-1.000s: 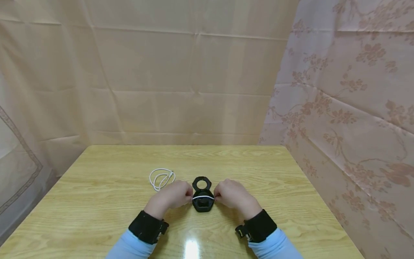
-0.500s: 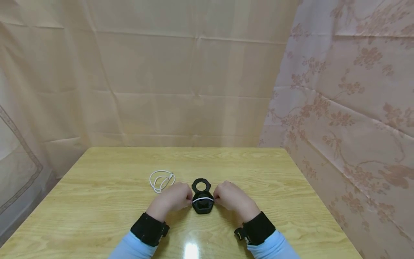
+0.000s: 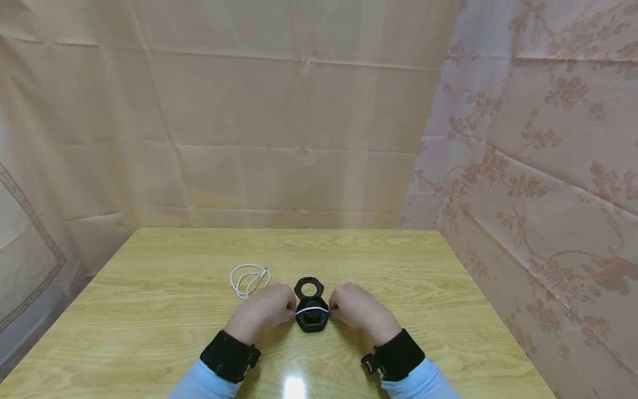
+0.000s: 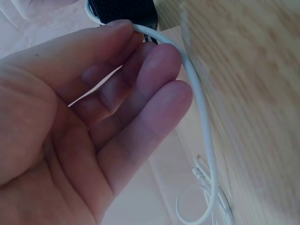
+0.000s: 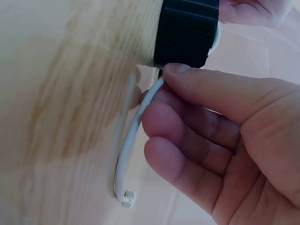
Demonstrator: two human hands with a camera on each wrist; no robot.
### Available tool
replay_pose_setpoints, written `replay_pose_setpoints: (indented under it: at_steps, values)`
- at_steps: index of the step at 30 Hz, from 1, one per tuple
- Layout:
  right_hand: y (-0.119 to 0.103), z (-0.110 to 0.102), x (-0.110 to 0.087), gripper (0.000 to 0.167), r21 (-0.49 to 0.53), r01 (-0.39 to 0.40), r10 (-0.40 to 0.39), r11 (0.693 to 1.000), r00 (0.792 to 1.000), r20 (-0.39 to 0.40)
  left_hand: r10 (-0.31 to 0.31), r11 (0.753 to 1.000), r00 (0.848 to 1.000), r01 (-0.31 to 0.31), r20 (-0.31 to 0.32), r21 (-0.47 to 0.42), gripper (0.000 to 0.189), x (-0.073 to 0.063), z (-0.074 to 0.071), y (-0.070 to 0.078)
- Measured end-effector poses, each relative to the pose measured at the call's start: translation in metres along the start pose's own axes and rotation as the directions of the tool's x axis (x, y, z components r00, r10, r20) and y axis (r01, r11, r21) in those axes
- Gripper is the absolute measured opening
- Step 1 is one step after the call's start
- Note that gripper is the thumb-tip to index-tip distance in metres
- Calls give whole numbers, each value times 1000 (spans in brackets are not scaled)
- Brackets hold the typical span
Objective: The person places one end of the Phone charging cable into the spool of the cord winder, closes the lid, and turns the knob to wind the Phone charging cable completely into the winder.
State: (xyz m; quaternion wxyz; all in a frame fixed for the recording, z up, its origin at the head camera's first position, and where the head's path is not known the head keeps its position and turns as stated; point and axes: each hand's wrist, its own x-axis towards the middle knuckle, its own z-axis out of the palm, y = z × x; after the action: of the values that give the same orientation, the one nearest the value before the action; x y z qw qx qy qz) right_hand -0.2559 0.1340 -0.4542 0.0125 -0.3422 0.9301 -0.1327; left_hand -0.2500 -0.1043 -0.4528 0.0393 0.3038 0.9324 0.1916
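Observation:
A black six-sided case (image 3: 311,327) lies on the table between both hands, its lid (image 3: 299,288) with a round hole swung open on the far side. Across the case runs a white cable (image 3: 312,308), bowed slightly away from the person. My left hand (image 3: 269,305) pinches this cable at the case's left side, thumb against the index finger. From there the cable (image 4: 202,101) curves away past the fingertips. On the right side my right hand (image 3: 356,304) pinches it likewise. Beyond that grip the cable (image 5: 125,154) hangs down to a small white end piece (image 5: 129,199).
A loose coil of white cable (image 3: 240,292) lies on the wooden table (image 3: 359,255) just beyond the left hand. Beige cloth (image 3: 224,111) hangs behind the table, with flowered cloth (image 3: 518,166) on the right. Both wrists wear black bands (image 3: 226,354).
The head view has tilted up slightly, so the table appears a little lower. Both hands keep their pinch on the cable over the case, with hardly any movement.

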Motion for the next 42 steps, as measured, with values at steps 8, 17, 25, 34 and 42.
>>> replay_pose_setpoints:
  at_steps: [8, 17, 25, 34, 42]
  values:
    - [1, -5, -4, 15, 80, -8, 7, 997, 1000, 12, -52, 997, 998, 53, 20, -52, 27, -1, 0, -1]
    - [7, -10, -3, 14, 181, -39, 33, 983, 999, 39, -92, 992, 995, 94, 29, -87, 32, -1, -2, 3]
    - [4, -8, -2, 15, 167, 3, -6, 986, 1000, 19, -99, 992, 995, 101, 20, -74, 34, -1, 0, 3]
    - [2, -2, -1, 21, 242, -86, 82, 967, 996, 26, -80, 996, 997, 79, -17, -33, 36, 2, 3, 1]
    - [5, 3, 1, 29, 317, -202, 191, 927, 979, 67, -82, 995, 996, 81, -23, -52, 35, 4, 4, -1]
